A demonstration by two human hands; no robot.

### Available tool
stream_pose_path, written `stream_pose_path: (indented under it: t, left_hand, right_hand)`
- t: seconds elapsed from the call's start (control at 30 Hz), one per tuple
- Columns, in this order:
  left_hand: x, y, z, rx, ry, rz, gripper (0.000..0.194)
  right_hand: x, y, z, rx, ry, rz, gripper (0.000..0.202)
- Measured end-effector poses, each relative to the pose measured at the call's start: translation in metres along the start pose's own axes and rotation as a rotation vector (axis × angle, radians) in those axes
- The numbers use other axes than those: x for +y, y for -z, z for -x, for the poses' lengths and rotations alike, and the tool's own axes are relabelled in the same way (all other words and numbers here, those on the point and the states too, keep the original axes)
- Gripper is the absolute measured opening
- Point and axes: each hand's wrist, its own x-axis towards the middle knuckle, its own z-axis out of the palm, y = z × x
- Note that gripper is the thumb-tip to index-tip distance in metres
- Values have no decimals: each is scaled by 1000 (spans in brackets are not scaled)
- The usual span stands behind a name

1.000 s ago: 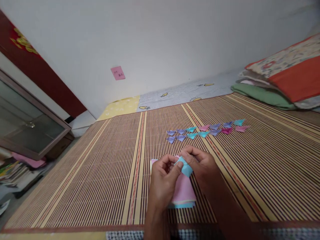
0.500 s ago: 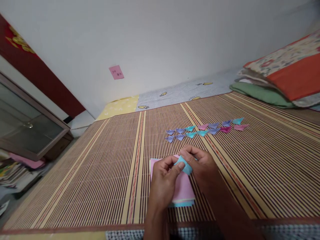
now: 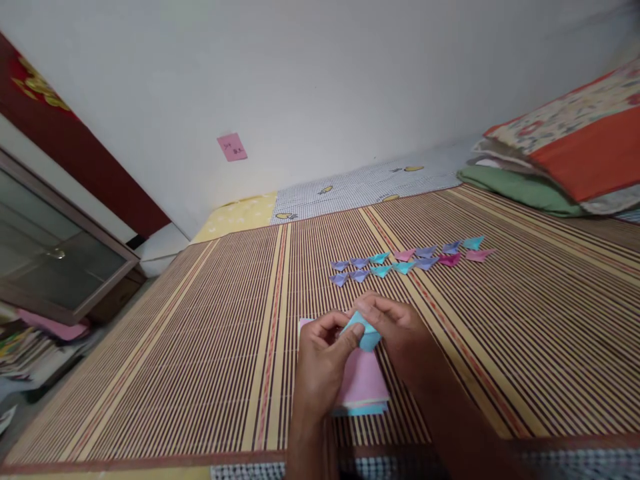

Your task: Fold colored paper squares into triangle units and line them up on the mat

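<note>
A small folded piece of light-blue paper [image 3: 369,339] is pinched between my two hands. My left hand [image 3: 325,353] grips its left side, thumb on the near face and fingers behind. My right hand [image 3: 395,323] closes on its upper right edge, the thumb pressing near the top fold. Under the hands lies a stack of coloured paper sheets [image 3: 364,381], pink on top with blue edges showing below; my left hand covers part of it. Beyond my hands, two rows of small folded paper boats [image 3: 404,267] in purple, blue and pink sit on the mat.
A striped bamboo mat [image 3: 200,347] covers the bed. Pillows and folded bedding [image 3: 585,157] are piled at the far right. A pink note [image 3: 232,147] is stuck to the wall. At the left stand a glass-doored cabinet [image 3: 55,247] and a pile of books [image 3: 35,347].
The blue paper has tilted in my fingers, now showing a flatter top face with a fold below it. Both hands have shifted slightly left, still pinching it.
</note>
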Motion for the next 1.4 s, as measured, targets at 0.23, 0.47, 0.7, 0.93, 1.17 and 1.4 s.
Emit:
stream_pose_path:
  t: [0.23, 0.47, 0.7, 0.93, 1.17, 1.4]
  left_hand:
    - [-3, 6, -3, 7, 12, 38, 24]
    - [-2, 2, 0, 3, -24, -151, 24]
    - [-10, 2, -5, -33, 50, 92, 26]
    - [-10, 1, -9, -58, 146, 388, 30]
    - [-20, -11, -6, -212, 384, 806, 32]
    - [-22, -17, -9, -158, 258, 540, 28]
  right_hand:
    - [0, 12, -4, -12, -63, -33, 38]
    - [-1, 3, 0, 4, -16, 136, 24]
    - [-2, 5, -2, 27, -90, 0, 28]
    - [4, 15, -5, -50, -117, -124, 32]
    - [14, 28, -8, -345, 60, -207, 21]
    - [0, 35, -8, -330, 131, -138, 11]
